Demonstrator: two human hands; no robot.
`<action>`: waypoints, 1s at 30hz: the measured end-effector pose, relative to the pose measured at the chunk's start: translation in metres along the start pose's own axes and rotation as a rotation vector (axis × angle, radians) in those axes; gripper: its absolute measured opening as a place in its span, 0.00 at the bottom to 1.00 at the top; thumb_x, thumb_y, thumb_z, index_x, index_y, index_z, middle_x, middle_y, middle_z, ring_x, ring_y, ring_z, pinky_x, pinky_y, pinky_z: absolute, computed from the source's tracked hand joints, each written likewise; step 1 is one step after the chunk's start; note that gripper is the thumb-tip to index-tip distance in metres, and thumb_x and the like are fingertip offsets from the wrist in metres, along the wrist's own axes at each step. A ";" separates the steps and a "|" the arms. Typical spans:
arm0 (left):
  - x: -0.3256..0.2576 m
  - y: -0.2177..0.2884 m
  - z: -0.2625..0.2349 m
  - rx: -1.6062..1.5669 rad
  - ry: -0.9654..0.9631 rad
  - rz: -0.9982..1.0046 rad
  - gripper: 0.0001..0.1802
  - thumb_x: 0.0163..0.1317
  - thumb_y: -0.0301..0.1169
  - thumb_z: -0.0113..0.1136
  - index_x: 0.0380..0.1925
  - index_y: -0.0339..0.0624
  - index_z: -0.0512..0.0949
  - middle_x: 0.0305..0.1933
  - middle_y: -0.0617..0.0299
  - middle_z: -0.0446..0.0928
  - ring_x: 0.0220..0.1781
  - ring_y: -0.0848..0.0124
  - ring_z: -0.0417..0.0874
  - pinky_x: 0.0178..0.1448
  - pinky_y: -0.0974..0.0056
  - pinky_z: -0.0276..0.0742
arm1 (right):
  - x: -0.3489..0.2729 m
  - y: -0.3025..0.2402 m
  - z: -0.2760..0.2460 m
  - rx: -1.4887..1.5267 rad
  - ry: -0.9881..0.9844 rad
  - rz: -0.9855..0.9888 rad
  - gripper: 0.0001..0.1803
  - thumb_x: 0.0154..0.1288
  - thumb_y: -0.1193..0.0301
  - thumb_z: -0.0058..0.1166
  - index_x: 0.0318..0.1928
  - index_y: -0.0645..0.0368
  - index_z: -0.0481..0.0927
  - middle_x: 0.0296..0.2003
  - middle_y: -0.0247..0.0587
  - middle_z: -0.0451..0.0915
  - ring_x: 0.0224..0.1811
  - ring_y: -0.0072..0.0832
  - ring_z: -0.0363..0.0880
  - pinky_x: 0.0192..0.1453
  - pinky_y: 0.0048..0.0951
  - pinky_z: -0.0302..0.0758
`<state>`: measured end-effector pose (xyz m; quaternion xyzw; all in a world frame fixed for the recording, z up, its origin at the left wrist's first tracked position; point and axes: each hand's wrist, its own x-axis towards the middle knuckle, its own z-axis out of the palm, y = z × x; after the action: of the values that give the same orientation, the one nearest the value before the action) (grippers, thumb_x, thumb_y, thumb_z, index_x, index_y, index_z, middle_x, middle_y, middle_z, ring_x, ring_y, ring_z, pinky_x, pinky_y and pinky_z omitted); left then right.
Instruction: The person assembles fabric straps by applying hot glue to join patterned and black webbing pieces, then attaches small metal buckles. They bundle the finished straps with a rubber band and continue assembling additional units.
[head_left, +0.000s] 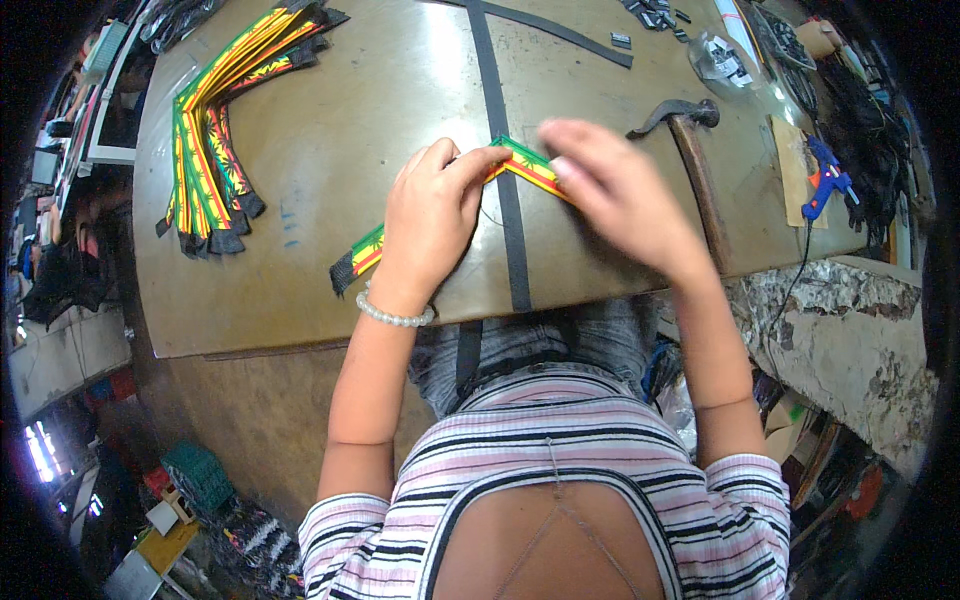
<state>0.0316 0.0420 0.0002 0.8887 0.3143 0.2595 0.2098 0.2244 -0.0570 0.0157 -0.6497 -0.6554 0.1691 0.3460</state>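
Observation:
A green, yellow and red patterned strip with a black end lies bent across a long black strap on the table. My left hand, with a beaded bracelet at the wrist, has its thumb and fingers closed on the strip near the bend. One end of the strip shows to the left of that wrist. Over the strip's right arm is my right hand, smeared by motion; its thumb seems to touch or hover just above the strip, and its grip is unclear.
A pile of similar bent strips lies at the far left of the table. To the right are a hammer, a blue glue gun on cardboard, and a clear bag. Small dark pieces and another black strap lie at the back.

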 end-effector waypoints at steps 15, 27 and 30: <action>-0.006 -0.002 0.001 -0.146 0.031 -0.021 0.15 0.63 0.29 0.62 0.50 0.45 0.82 0.29 0.53 0.74 0.31 0.60 0.75 0.38 0.58 0.73 | -0.126 0.260 -0.245 -0.838 0.868 0.663 0.56 0.45 0.43 0.76 0.63 0.69 0.65 0.50 0.54 0.78 0.52 0.37 0.79 0.57 0.37 0.76; -0.004 -0.004 0.002 -0.165 0.054 -0.040 0.15 0.64 0.32 0.63 0.50 0.44 0.81 0.33 0.52 0.78 0.29 0.62 0.76 0.37 0.59 0.74 | -0.149 0.360 -0.304 0.095 0.951 1.085 0.31 0.54 0.63 0.74 0.49 0.72 0.74 0.37 0.48 0.81 0.33 0.33 0.81 0.35 0.35 0.78; -0.005 -0.003 0.001 -0.169 0.060 -0.053 0.14 0.64 0.33 0.63 0.49 0.43 0.81 0.32 0.52 0.78 0.29 0.61 0.76 0.37 0.59 0.74 | -0.157 0.346 -0.325 0.590 0.829 1.102 0.15 0.63 0.71 0.65 0.45 0.66 0.77 0.32 0.43 0.81 0.28 0.32 0.79 0.27 0.37 0.74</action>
<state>0.0275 0.0412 -0.0039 0.8511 0.3208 0.3060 0.2813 0.6838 -0.2493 -0.0250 -0.7746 0.0213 0.2279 0.5896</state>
